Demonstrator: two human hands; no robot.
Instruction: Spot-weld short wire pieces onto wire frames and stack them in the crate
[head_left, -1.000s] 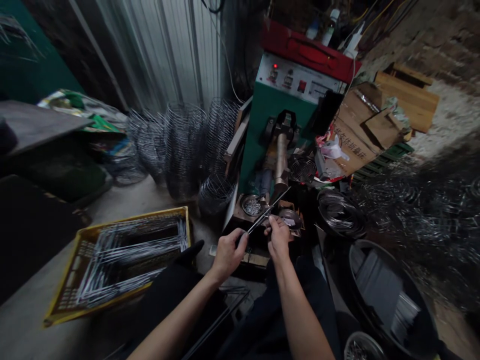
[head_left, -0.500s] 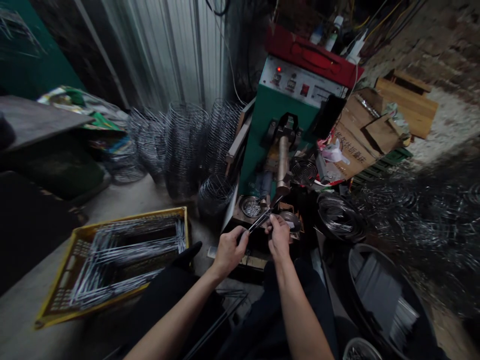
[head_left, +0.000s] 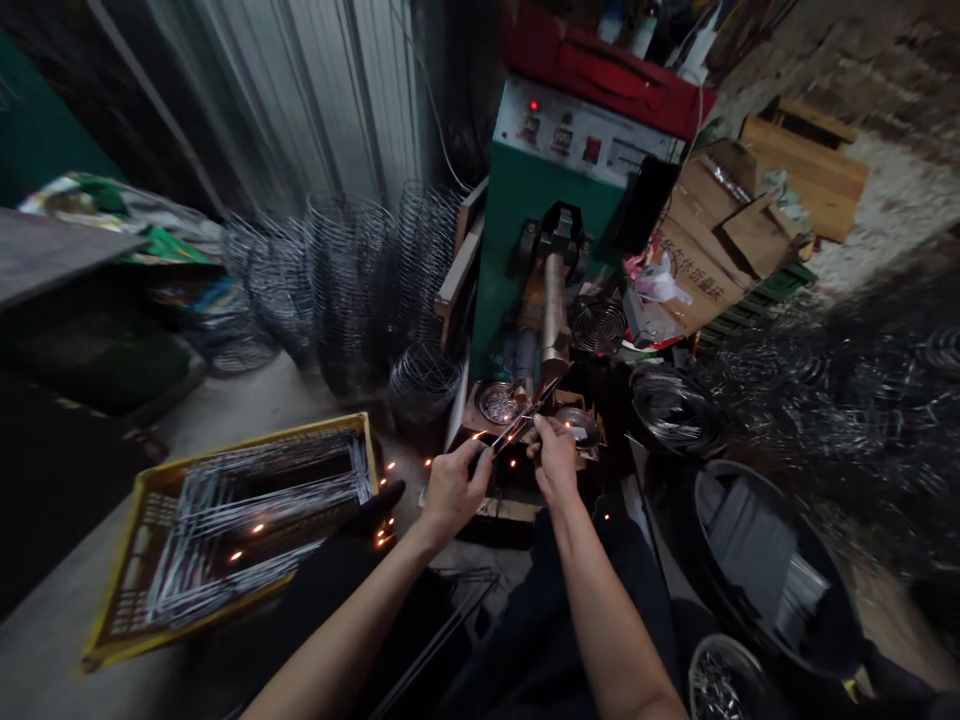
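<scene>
My left hand [head_left: 452, 488] is closed on the near end of a thin dark metal rod [head_left: 507, 432], thumb on top. The rod slants up and right to the tip of the welding machine's thick metal arm [head_left: 555, 315]. My right hand [head_left: 555, 455] is pinched close beside the rod's far end; what lies between its fingers is too small to make out. Orange sparks [head_left: 513, 463] fly around both hands and out over the left side. Just left of the welding tip stands a round dish [head_left: 496, 402] of small metal pieces.
The green welding machine [head_left: 499, 215] stands ahead. At left is a yellow crate [head_left: 369, 450] of bent wire frames, with wire baskets [head_left: 349, 290] stacked behind it. To the right are a coil of dark strips [head_left: 675, 412], a black tub [head_left: 840, 640] and a cardboard box [head_left: 694, 270].
Sparks have appeared at the welding tip and scattered, mostly leftward. Both hands keep nearly the same place and grip. The view has shifted slightly.
</scene>
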